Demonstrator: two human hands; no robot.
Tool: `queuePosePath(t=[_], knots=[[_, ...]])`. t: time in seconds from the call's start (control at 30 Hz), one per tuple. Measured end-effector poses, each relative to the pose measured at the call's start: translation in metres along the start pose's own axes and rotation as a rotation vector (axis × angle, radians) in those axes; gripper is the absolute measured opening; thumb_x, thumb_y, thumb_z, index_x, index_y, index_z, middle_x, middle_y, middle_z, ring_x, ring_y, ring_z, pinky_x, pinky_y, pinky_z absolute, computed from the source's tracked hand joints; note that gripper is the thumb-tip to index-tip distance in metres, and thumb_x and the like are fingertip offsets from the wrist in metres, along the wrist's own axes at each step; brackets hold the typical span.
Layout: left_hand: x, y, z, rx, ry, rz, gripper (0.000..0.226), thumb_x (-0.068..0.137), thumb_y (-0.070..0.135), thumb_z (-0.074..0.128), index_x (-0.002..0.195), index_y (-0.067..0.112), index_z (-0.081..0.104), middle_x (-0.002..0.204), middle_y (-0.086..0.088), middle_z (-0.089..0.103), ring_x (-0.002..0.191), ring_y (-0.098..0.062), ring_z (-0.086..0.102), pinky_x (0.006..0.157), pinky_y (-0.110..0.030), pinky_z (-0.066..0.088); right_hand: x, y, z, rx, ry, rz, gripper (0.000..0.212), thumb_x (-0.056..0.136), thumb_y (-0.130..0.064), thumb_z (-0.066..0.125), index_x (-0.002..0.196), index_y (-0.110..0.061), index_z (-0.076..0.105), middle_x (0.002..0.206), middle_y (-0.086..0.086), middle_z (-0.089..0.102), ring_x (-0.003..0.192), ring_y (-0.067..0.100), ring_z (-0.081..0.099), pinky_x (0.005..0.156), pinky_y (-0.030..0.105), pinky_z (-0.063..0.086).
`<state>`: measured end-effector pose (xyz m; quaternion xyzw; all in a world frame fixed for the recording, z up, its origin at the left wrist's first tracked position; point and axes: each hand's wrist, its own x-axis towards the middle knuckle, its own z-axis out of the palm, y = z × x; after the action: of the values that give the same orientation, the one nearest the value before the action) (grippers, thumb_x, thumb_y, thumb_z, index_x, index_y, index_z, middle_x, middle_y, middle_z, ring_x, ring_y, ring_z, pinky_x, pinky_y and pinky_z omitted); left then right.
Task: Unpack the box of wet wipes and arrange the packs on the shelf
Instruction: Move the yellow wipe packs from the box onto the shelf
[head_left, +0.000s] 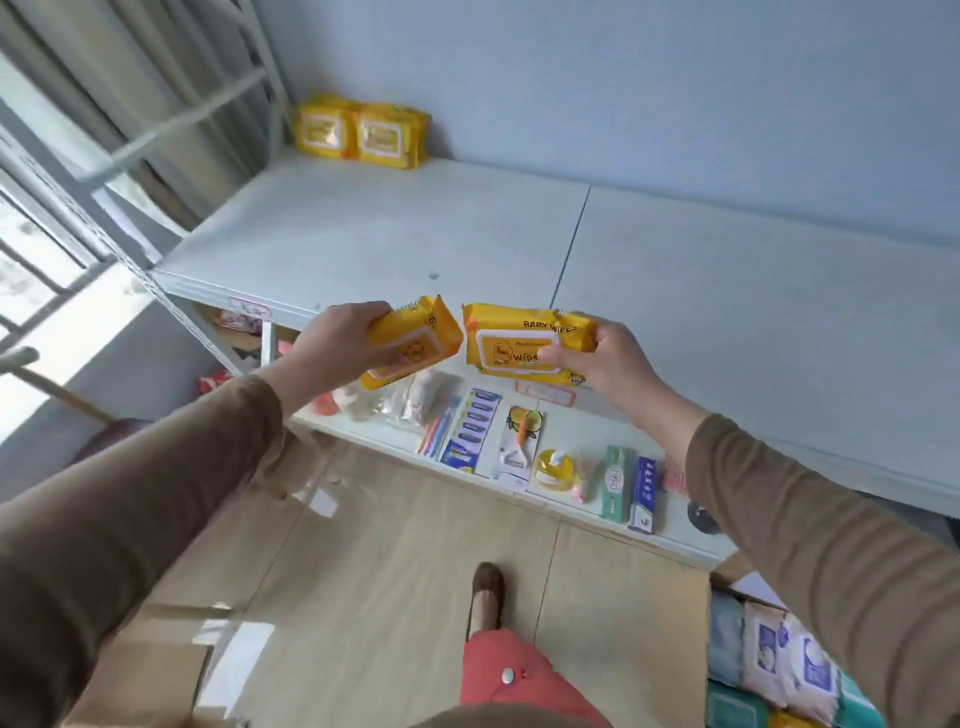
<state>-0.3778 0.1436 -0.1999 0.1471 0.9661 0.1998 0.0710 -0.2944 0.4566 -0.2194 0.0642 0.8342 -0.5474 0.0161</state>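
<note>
A yellow wipes pack (415, 340) is gripped in the left hand (340, 345), fingers curled round its end; a second yellow pack (524, 345) is pinched by the right hand (605, 358) (thumb on its front). Both are held above the white shelf's (389, 234) front edge. Two more packs (361, 132) stand at its back left corner.

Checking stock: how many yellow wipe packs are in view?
4: one in the left hand, one in the right hand, two upright at the shelf's back-left corner. Others may be hidden.
</note>
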Motion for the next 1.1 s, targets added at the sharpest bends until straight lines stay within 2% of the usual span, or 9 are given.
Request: queuePosePath(t=[0.17,0.3,0.47,0.53,0.6,0.73,0.9,1.03,1.1], knots=[[0.096,-0.054,-0.041,0.099,0.027,0.039,0.028,0.074,0.042,0.078,0.089,0.026,0.061,0.083,0.005,0.057,0.08,-0.021,0.055,0.07,-0.039,0.049,0.11,-0.02,0.036,0.085,0.006,-0.007,0.032,0.08,-0.028,0.081,0.11,-0.027,0.071,0.097,-0.005,0.075,0.087,0.01,0.07,0.077,0.026,0.055],[0.167,-0.094,-0.069,0.074,0.035,-0.038,0.027,0.074,0.036,0.078,0.075,0.028,0.053,0.075,0.008,0.057,0.077,-0.022,0.056,0.067,-0.036,0.048,0.198,-0.038,0.062,0.183,0.013,0.036,0.032,0.08,-0.026,0.082,0.11,-0.028,0.071,0.098,-0.009,0.075,0.089,0.007,0.07,0.076,0.023,0.054],[0.252,-0.141,-0.1,0.08,0.07,-0.05,0.03,0.074,0.029,0.08,0.09,0.021,0.056,0.081,-0.002,0.059,0.078,-0.027,0.055,0.06,-0.034,0.039,0.3,-0.062,0.097,0.248,0.028,0.071,0.025,0.08,-0.021,0.081,0.103,-0.025,0.072,0.098,-0.005,0.076,0.089,0.012,0.071,0.079,0.027,0.056],[0.283,-0.16,-0.111,0.107,0.073,-0.039,0.033,0.074,0.03,0.081,0.093,0.021,0.056,0.083,-0.003,0.06,0.079,-0.028,0.056,0.062,-0.037,0.044,0.338,-0.068,0.112,0.277,0.026,0.082,0.027,0.079,-0.019,0.081,0.105,-0.021,0.073,0.103,0.001,0.076,0.092,0.016,0.071,0.083,0.033,0.057],[0.316,-0.184,-0.119,0.125,0.063,-0.034,0.034,0.074,0.032,0.082,0.094,0.023,0.056,0.085,-0.002,0.062,0.08,-0.027,0.058,0.066,-0.039,0.049,0.373,-0.075,0.128,0.283,0.032,0.099,0.029,0.08,-0.019,0.081,0.107,-0.02,0.072,0.105,0.003,0.076,0.095,0.018,0.071,0.085,0.035,0.056],[0.384,-0.228,-0.134,0.136,0.02,-0.019,0.035,0.073,0.034,0.083,0.091,0.023,0.056,0.082,0.001,0.062,0.078,-0.025,0.06,0.067,-0.038,0.051,0.437,-0.089,0.162,0.276,0.06,0.131,0.029,0.081,-0.019,0.081,0.107,-0.021,0.069,0.102,-0.002,0.074,0.091,0.014,0.071,0.081,0.029,0.056],[0.47,-0.275,-0.151,0.169,-0.097,0.083,0.038,0.073,0.039,0.082,0.096,0.027,0.054,0.08,0.006,0.058,0.081,-0.024,0.06,0.066,-0.034,0.048,0.506,-0.097,0.198,0.284,0.11,0.187,0.026,0.082,-0.015,0.08,0.104,-0.022,0.068,0.106,0.001,0.074,0.097,0.021,0.071,0.087,0.035,0.056],[0.527,-0.292,-0.153,0.153,-0.19,0.192,0.05,0.077,0.04,0.08,0.12,0.027,0.059,0.101,0.006,0.061,0.093,-0.02,0.058,0.074,-0.033,0.047,0.541,-0.095,0.213,0.267,0.154,0.191,0.026,0.084,-0.013,0.077,0.108,-0.019,0.069,0.107,0.003,0.073,0.096,0.021,0.07,0.086,0.035,0.055],[0.549,-0.296,-0.153,0.154,-0.189,0.24,0.049,0.078,0.039,0.079,0.121,0.027,0.06,0.103,0.005,0.062,0.099,-0.022,0.059,0.079,-0.034,0.049,0.552,-0.092,0.221,0.234,0.22,0.184,0.023,0.086,-0.015,0.075,0.108,-0.02,0.07,0.106,0.005,0.074,0.097,0.023,0.071,0.086,0.038,0.055]])
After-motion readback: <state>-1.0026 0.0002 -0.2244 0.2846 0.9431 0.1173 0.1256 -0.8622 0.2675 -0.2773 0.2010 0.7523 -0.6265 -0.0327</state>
